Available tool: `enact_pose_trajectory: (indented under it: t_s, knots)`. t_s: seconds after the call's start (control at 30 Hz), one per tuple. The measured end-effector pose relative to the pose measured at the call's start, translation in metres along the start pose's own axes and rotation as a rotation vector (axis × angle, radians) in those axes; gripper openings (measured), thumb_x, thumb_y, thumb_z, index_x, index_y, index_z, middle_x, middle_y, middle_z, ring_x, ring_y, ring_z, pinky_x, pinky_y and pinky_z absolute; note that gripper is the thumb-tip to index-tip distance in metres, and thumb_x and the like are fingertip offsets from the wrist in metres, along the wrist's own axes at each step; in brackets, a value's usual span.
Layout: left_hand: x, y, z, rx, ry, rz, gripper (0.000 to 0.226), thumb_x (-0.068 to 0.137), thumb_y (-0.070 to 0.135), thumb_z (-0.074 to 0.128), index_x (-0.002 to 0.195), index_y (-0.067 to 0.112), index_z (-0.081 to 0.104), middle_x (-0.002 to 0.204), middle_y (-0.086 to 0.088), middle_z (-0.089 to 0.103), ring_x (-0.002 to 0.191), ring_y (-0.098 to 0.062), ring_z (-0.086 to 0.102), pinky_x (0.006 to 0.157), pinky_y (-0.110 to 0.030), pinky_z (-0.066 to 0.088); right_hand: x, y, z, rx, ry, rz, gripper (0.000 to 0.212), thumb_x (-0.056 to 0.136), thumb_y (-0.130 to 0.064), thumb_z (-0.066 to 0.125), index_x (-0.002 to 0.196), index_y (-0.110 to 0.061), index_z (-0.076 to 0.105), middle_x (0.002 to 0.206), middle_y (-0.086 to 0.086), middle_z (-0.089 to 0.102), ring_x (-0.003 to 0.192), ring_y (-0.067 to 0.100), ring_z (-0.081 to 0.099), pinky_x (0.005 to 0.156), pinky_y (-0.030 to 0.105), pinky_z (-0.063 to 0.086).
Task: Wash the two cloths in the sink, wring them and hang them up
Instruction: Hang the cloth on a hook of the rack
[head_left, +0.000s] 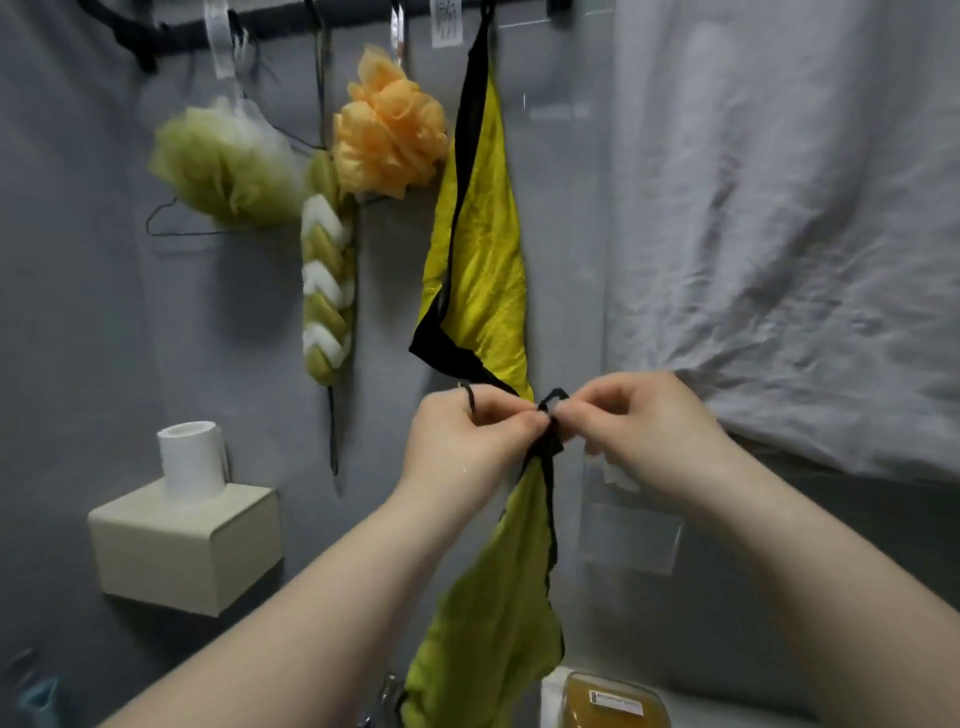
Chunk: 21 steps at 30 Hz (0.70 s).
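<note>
One yellow cloth with black trim (480, 249) hangs from a hook on the black wall rail (291, 26). A second yellow cloth with black trim (493, 597) dangles below my hands, in front of the wall. My left hand (467, 436) and my right hand (634, 426) meet at its top corner. Both pinch the cloth's small black hanging loop (551, 402) between fingertips. A black band sits on a finger of my left hand. The sink is hidden below the frame.
On the rail also hang a green bath puff (223, 166), an orange bath puff (389, 124), a braided green-white scrubber (327, 275) and a wire hanger. A cream box with a paper roll (189, 530) is mounted at left. A white cloth (789, 223) covers the right. An amber soap dish (608, 701) sits below.
</note>
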<state>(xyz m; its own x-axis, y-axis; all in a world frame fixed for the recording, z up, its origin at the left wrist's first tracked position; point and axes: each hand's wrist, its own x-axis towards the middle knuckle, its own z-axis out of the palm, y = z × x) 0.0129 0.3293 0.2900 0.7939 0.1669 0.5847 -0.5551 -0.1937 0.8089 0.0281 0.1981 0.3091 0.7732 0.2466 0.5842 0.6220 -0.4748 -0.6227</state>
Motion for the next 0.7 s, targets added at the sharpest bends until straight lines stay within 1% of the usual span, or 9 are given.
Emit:
enact_pose_trajectory:
  t_s: [0.03,0.07,0.13,0.17,0.27,0.37,0.47,0.6,0.7]
  knots:
    - [0.009,0.005,-0.005,-0.076,0.001,-0.034,0.029,0.078,-0.002,0.062,0.056,0.017,0.060,0.058,-0.002,0.064,0.066,-0.013,0.062,0.068,-0.020,0.051,0.008,-0.009,0.001,0.032,-0.002,-0.003,0.031,0.082,-0.022,0.061,0.051,-0.024,0.060,0.052,-0.008,0.060,0.044,-0.001,0.048,0.045,0.011,0.034]
    - [0.018,0.010,-0.010,-0.149,-0.009,-0.074,0.028,0.081,-0.002,0.058,0.058,0.014,0.056,0.063,-0.007,0.060,0.065,-0.017,0.059,0.065,-0.020,0.051,0.016,-0.017,0.003,0.057,-0.006,-0.007,0.031,0.083,-0.021,0.060,0.051,-0.022,0.059,0.057,-0.002,0.062,0.043,0.000,0.047,0.046,0.012,0.035]
    - [0.034,0.023,-0.016,-0.221,-0.003,-0.102,0.028,0.083,-0.001,0.054,0.059,0.013,0.051,0.056,-0.004,0.053,0.050,-0.012,0.053,0.043,-0.011,0.040,0.033,-0.033,0.006,0.071,0.027,-0.029,0.031,0.081,-0.016,0.059,0.050,-0.019,0.056,0.066,0.009,0.062,0.045,0.005,0.045,0.048,0.018,0.036]
    - [0.042,0.029,-0.017,-0.210,0.017,-0.084,0.028,0.083,-0.001,0.054,0.059,0.013,0.051,0.052,-0.002,0.052,0.046,-0.011,0.051,0.039,-0.011,0.035,0.041,-0.040,0.006,0.077,0.063,-0.040,0.029,0.079,-0.014,0.058,0.050,-0.017,0.055,0.068,0.012,0.060,0.049,0.010,0.046,0.050,0.022,0.036]
    - [0.064,0.052,-0.021,-0.098,0.103,0.023,0.029,0.078,0.002,0.058,0.054,0.017,0.054,0.039,0.007,0.053,0.050,-0.013,0.050,0.050,-0.019,0.039,0.064,-0.061,0.001,0.107,0.153,-0.055,0.025,0.075,-0.014,0.055,0.051,-0.013,0.052,0.068,0.015,0.054,0.060,0.020,0.044,0.058,0.029,0.034]
    - [0.078,0.072,-0.025,-0.044,0.144,0.092,0.029,0.077,0.000,0.059,0.056,0.018,0.053,0.044,0.007,0.053,0.040,-0.003,0.051,0.042,-0.013,0.041,0.081,-0.074,-0.006,0.124,0.189,-0.070,0.029,0.076,-0.012,0.054,0.048,-0.014,0.049,0.061,0.013,0.051,0.057,0.020,0.043,0.059,0.030,0.035]
    - [0.083,0.092,-0.029,-0.096,0.100,0.125,0.030,0.078,-0.007,0.060,0.065,0.016,0.046,0.063,-0.001,0.050,0.034,0.000,0.052,0.036,-0.009,0.042,0.089,-0.085,-0.014,0.109,0.193,-0.086,0.026,0.079,-0.013,0.054,0.053,-0.011,0.052,0.067,0.017,0.051,0.058,0.022,0.041,0.057,0.031,0.034]
    - [0.091,0.114,-0.027,-0.055,-0.002,0.173,0.031,0.080,-0.012,0.055,0.062,0.012,0.047,0.065,-0.004,0.050,0.048,-0.008,0.058,0.042,-0.013,0.051,0.097,-0.094,-0.028,0.135,0.256,-0.051,0.029,0.079,-0.014,0.053,0.050,-0.015,0.050,0.063,0.014,0.051,0.048,0.018,0.040,0.050,0.029,0.033]
    - [0.103,0.122,-0.027,-0.033,-0.026,0.218,0.030,0.079,-0.014,0.050,0.062,0.010,0.054,0.063,-0.005,0.056,0.041,-0.005,0.060,0.045,-0.013,0.053,0.110,-0.101,-0.034,0.118,0.334,-0.062,0.029,0.076,-0.012,0.055,0.048,-0.016,0.051,0.063,0.013,0.051,0.057,0.021,0.042,0.056,0.033,0.034]
